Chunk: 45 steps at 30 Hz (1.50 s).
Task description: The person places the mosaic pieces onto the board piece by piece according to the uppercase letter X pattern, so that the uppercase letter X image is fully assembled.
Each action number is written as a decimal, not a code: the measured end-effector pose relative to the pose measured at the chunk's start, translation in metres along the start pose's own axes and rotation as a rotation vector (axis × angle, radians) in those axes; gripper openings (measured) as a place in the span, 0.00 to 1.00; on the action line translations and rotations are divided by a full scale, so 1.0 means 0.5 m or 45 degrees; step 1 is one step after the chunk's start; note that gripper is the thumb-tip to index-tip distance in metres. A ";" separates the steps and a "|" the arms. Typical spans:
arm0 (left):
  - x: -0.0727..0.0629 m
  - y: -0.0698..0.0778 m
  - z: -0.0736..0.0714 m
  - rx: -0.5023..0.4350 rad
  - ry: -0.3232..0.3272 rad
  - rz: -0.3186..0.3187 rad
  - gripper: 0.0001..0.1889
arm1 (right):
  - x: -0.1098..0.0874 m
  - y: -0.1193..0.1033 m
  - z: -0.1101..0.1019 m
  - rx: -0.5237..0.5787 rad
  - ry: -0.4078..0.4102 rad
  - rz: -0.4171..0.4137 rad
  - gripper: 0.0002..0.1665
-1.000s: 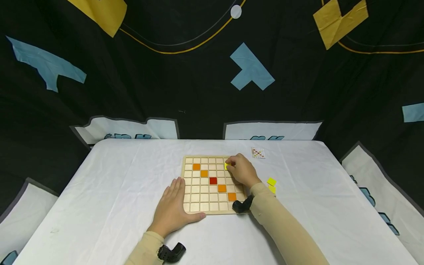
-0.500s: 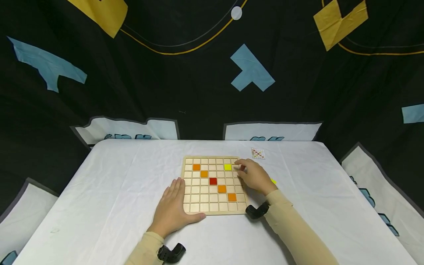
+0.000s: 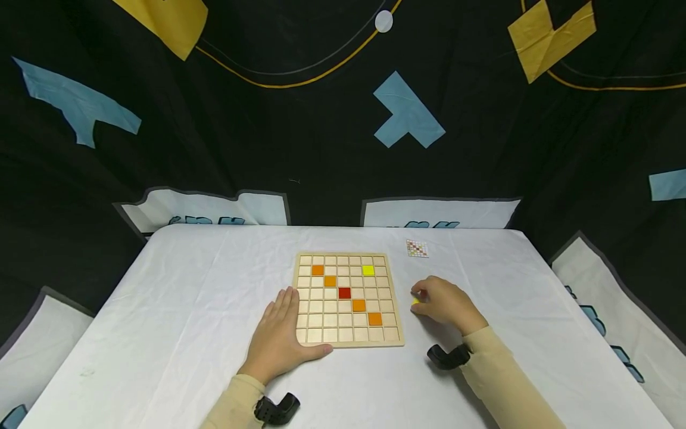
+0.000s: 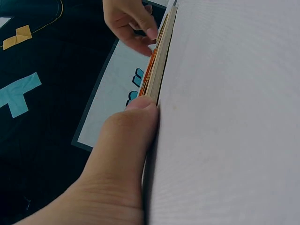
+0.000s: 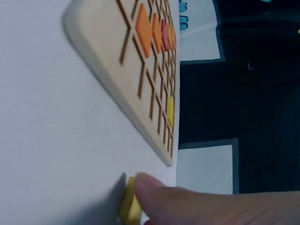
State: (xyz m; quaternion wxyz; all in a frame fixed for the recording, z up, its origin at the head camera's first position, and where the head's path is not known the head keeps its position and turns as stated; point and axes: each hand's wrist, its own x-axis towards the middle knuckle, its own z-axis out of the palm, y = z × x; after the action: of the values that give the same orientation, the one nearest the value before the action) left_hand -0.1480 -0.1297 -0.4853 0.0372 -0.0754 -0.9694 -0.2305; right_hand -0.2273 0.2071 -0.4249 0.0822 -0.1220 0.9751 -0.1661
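A square wooden grid board (image 3: 331, 320) lies on the white table. Set in its cells are orange tiles (image 3: 359, 305) and a red tile (image 3: 345, 293) along a diagonal, plus one yellow tile (image 3: 368, 270) near the far right corner. My left hand (image 3: 280, 339) rests against the board's near left corner, fingers straight along the left side, thumb (image 4: 129, 136) along the front edge. Right of the board, my right hand (image 3: 447, 304) pinches a second yellow tile (image 5: 130, 206) between thumb and fingers, close over the cloth.
A small printed pattern card (image 3: 417, 248) lies behind and right of the board. White cloth (image 3: 161, 333) covers the table, and a dark curtain (image 3: 300, 149) with blue and yellow patches hangs behind it.
My right hand let go of the yellow tile on the board, moved right and toward me, and now pinches another yellow tile. My left hand has stayed put.
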 end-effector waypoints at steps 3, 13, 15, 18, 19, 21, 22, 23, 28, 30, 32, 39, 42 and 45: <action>0.000 0.001 -0.001 -0.004 0.001 0.001 0.74 | -0.007 0.005 0.002 -0.022 -0.012 -0.009 0.14; 0.000 -0.002 0.000 -0.005 0.030 0.013 0.74 | -0.003 0.014 0.013 0.130 0.036 -0.027 0.12; 0.000 -0.002 0.000 0.001 0.033 0.015 0.74 | 0.004 0.011 0.016 0.175 0.081 -0.033 0.11; 0.001 -0.002 0.000 0.003 0.035 0.016 0.74 | 0.021 -0.001 0.022 0.248 0.150 -0.051 0.10; 0.001 -0.002 0.000 0.003 0.033 0.014 0.75 | 0.027 -0.008 0.024 0.273 0.167 -0.052 0.10; 0.001 -0.002 0.000 -0.002 0.033 0.013 0.75 | 0.040 -0.025 0.031 0.323 0.178 -0.062 0.09; 0.000 -0.002 0.000 -0.004 0.031 0.012 0.74 | 0.047 -0.035 0.034 0.349 0.177 -0.065 0.09; 0.000 -0.002 0.000 -0.007 0.030 0.010 0.74 | 0.053 -0.045 0.037 0.373 0.175 -0.069 0.09; -0.001 -0.002 0.003 -0.011 0.031 0.005 0.75 | 0.080 -0.096 0.057 0.456 0.138 -0.075 0.09; -0.002 -0.002 0.004 -0.009 0.033 0.007 0.75 | 0.090 -0.111 0.066 0.459 0.132 -0.091 0.08; -0.002 -0.002 0.005 -0.004 0.037 0.007 0.75 | 0.100 -0.123 0.075 0.450 0.135 -0.114 0.08; -0.001 -0.001 0.004 -0.003 0.025 0.002 0.75 | 0.124 -0.145 0.097 0.426 0.167 -0.141 0.07; 0.000 -0.001 0.004 -0.006 0.025 0.002 0.74 | 0.130 -0.151 0.102 0.393 0.169 -0.155 0.07; 0.001 -0.001 0.003 -0.004 0.032 0.008 0.74 | 0.132 -0.155 0.104 0.355 0.164 -0.166 0.06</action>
State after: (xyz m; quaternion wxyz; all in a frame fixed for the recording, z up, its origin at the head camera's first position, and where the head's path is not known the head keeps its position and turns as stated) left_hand -0.1483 -0.1292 -0.4869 0.0501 -0.0755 -0.9683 -0.2327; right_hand -0.2638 0.1029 -0.4548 0.0247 -0.1613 0.9359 -0.3121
